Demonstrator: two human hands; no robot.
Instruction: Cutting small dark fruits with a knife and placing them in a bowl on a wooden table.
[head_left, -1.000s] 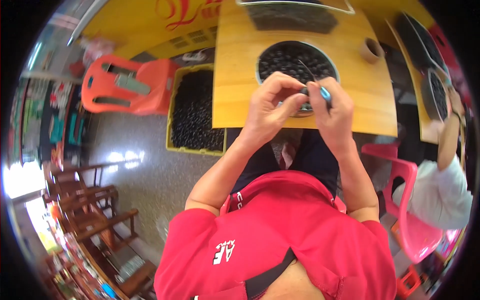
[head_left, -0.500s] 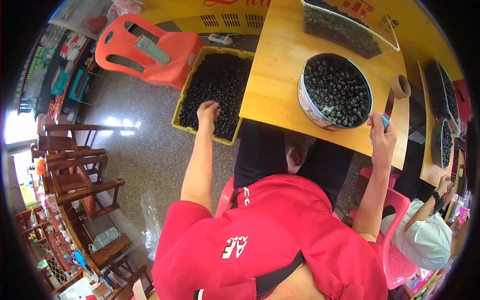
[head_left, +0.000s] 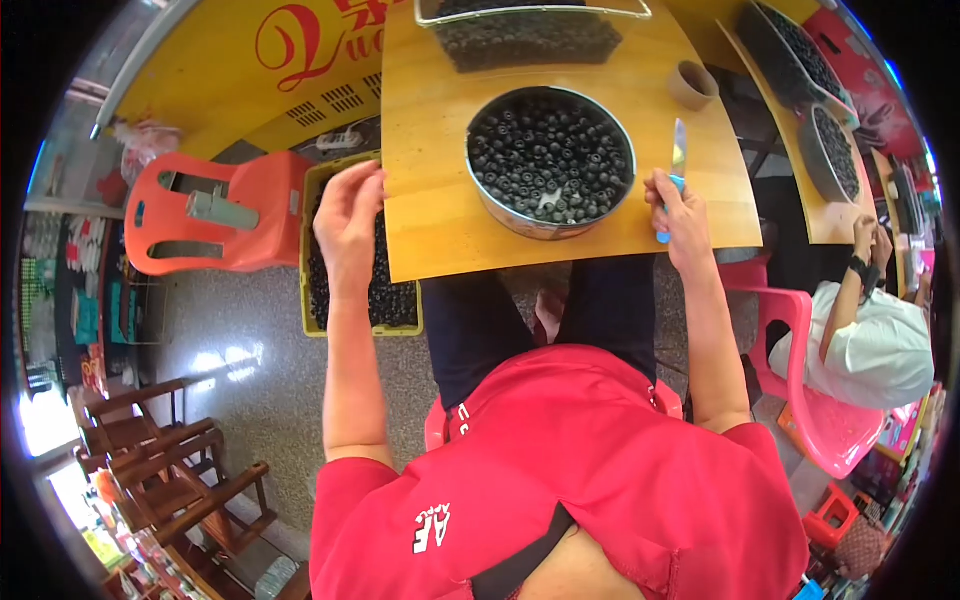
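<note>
A wide round tub (head_left: pixel 560 232) stands on the wooden table, full of small round black pieces (head_left: pixel 540 145) whose kind I cannot make out. A small pale scrap (head_left: pixel 551 198) lies among them. In my right hand (head_left: pixel 683 218), to the right of the tub, a knife (head_left: pixel 679 150) with a blue handle points its blade away from me. My left hand (head_left: pixel 350 222) hovers by the table's left edge, over the yellow crate (head_left: pixel 307 270); its fingers are loosely bent and apart, and nothing shows in them. More black pieces fill the crate, partly hidden beneath my hand and forearm.
A clear bin (head_left: pixel 530 42) of black pieces sits at the table's far side, and a brown cup (head_left: pixel 693 86) at its far right. An orange chair (head_left: pixel 225 215) bearing a green cylinder stands left. At right, a person in white (head_left: pixel 865 340) sits beside another table.
My left hand has risen from above the crate toward the table's left edge, its fingers loosening. My right hand still holds the knife, its blade now upright in view. The view has shifted right.
</note>
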